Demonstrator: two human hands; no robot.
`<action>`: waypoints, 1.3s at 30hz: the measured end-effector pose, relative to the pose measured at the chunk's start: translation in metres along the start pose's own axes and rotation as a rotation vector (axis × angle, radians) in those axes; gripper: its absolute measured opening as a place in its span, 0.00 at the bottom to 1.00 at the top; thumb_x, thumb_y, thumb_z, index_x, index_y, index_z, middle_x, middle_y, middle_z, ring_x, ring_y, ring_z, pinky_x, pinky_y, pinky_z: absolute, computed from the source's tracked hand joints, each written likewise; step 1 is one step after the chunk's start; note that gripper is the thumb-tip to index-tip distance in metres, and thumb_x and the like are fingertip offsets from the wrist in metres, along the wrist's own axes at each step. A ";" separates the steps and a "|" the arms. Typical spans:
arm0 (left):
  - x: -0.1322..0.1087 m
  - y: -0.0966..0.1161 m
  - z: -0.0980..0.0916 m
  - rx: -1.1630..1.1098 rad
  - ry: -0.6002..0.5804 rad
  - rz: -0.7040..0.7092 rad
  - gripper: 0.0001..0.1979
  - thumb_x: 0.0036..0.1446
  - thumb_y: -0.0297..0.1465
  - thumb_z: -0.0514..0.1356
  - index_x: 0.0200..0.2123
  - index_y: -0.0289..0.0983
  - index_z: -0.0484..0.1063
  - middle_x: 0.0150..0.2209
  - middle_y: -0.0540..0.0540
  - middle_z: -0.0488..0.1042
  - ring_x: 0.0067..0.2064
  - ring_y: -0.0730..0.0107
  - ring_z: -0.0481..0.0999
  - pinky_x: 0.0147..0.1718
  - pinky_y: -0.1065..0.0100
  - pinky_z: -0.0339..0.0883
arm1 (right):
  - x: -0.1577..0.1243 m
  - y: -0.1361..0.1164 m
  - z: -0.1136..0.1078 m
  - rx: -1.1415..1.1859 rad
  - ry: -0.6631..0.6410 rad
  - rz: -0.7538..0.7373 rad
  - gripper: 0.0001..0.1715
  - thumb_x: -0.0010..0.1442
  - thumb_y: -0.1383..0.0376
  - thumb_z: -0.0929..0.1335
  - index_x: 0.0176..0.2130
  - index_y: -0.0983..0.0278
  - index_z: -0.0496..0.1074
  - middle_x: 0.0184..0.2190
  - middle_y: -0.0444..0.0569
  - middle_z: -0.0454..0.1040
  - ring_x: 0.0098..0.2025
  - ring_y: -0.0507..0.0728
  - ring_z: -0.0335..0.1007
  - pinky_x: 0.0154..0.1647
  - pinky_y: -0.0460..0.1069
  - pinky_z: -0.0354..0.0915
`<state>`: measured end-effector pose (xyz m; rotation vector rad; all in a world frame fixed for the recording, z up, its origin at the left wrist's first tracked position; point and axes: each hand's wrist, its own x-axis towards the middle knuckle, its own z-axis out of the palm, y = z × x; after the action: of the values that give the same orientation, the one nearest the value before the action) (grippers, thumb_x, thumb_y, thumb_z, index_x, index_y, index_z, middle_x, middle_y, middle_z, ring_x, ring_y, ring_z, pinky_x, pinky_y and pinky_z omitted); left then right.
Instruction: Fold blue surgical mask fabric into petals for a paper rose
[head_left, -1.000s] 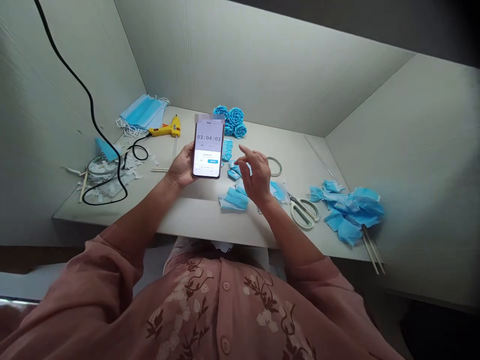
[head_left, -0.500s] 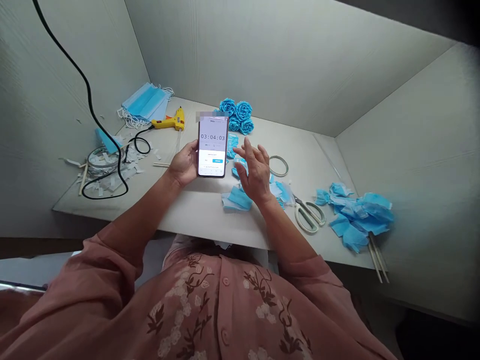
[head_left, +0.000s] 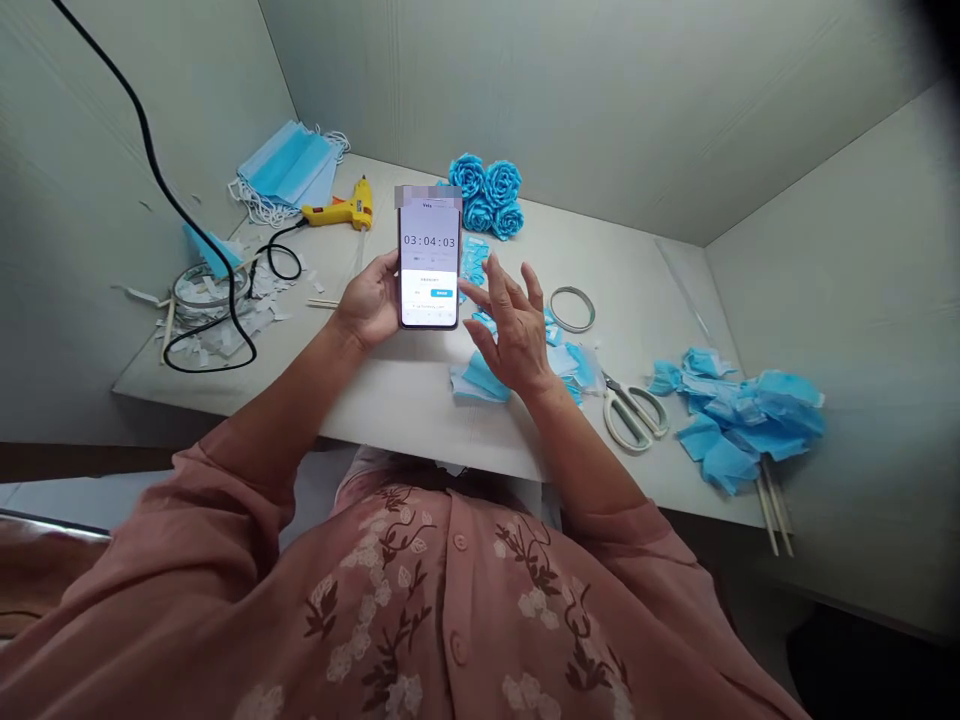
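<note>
My left hand [head_left: 370, 300] holds a phone [head_left: 429, 262] upright, its lit screen facing me and showing 03:04:03 above a white panel with a blue button. Just right of the phone is my right hand [head_left: 513, 330], fingers spread, holding nothing. One of its fingertips is close to the phone's right edge; whether it touches cannot be made out. Under and behind that hand lie blue fabric pieces [head_left: 480, 378], partly hidden by it. Blue rosette flowers [head_left: 501, 184] stand in a cluster behind the phone.
A yellow glue gun [head_left: 349, 208] and stacked blue masks [head_left: 289, 165] lie back left. White scraps and a ring [head_left: 211, 285] sit beneath a black cable [head_left: 154, 160]. To the right are a tape ring [head_left: 572, 310], scissors [head_left: 630, 418], and blue petals [head_left: 742, 410] on sticks [head_left: 772, 505].
The view has shifted slightly, so the table and its items appear higher. My right hand's fingers have moved a little nearer the phone's edge. The phone remains in my left hand.
</note>
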<state>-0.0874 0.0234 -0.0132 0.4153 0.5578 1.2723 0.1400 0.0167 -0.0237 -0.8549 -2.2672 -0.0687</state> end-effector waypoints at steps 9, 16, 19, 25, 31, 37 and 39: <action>-0.002 0.000 0.002 0.008 -0.001 0.013 0.26 0.76 0.35 0.48 0.70 0.36 0.68 0.57 0.40 0.84 0.62 0.49 0.81 0.59 0.51 0.77 | 0.000 -0.002 0.000 0.015 -0.008 -0.002 0.37 0.78 0.46 0.52 0.74 0.59 0.62 0.59 0.52 0.83 0.73 0.63 0.68 0.81 0.71 0.51; -0.004 0.000 0.006 0.040 -0.017 0.013 0.26 0.76 0.35 0.49 0.71 0.34 0.67 0.59 0.39 0.82 0.65 0.46 0.79 0.63 0.48 0.74 | -0.002 -0.001 0.003 -0.002 -0.003 -0.026 0.38 0.78 0.44 0.52 0.74 0.57 0.62 0.64 0.51 0.79 0.75 0.63 0.66 0.81 0.71 0.50; -0.006 0.000 0.008 0.078 -0.026 0.010 0.27 0.76 0.36 0.48 0.72 0.33 0.65 0.62 0.38 0.80 0.67 0.47 0.76 0.67 0.47 0.71 | -0.002 0.000 0.004 -0.025 -0.059 -0.030 0.39 0.77 0.42 0.51 0.73 0.55 0.64 0.67 0.49 0.76 0.76 0.63 0.63 0.82 0.71 0.47; -0.010 -0.001 0.013 0.145 -0.034 0.014 0.28 0.76 0.36 0.47 0.73 0.34 0.63 0.66 0.40 0.77 0.71 0.47 0.71 0.73 0.45 0.62 | -0.002 0.001 0.005 -0.039 -0.120 -0.054 0.44 0.75 0.39 0.48 0.75 0.55 0.61 0.72 0.48 0.71 0.78 0.62 0.60 0.83 0.70 0.43; -0.009 -0.002 0.013 0.143 -0.036 0.015 0.28 0.77 0.37 0.46 0.73 0.35 0.63 0.66 0.39 0.76 0.71 0.46 0.71 0.73 0.43 0.61 | -0.002 0.001 0.007 -0.038 -0.067 -0.133 0.43 0.77 0.42 0.48 0.75 0.61 0.59 0.72 0.51 0.69 0.77 0.60 0.61 0.84 0.66 0.44; -0.007 -0.002 0.011 0.109 -0.007 0.019 0.28 0.77 0.36 0.47 0.73 0.34 0.64 0.64 0.39 0.78 0.69 0.46 0.73 0.72 0.43 0.63 | -0.002 0.000 0.002 0.035 0.008 -0.082 0.41 0.76 0.41 0.48 0.77 0.54 0.55 0.68 0.47 0.75 0.77 0.62 0.61 0.83 0.69 0.44; -0.006 -0.002 0.009 0.092 -0.010 0.013 0.27 0.76 0.35 0.48 0.73 0.34 0.65 0.63 0.39 0.79 0.68 0.46 0.75 0.71 0.44 0.65 | -0.002 -0.002 -0.001 0.096 0.079 -0.028 0.41 0.77 0.42 0.49 0.79 0.51 0.47 0.64 0.47 0.79 0.76 0.63 0.63 0.82 0.72 0.46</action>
<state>-0.0819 0.0169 -0.0059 0.5021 0.6077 1.2598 0.1405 0.0139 -0.0241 -0.7568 -2.1903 -0.0057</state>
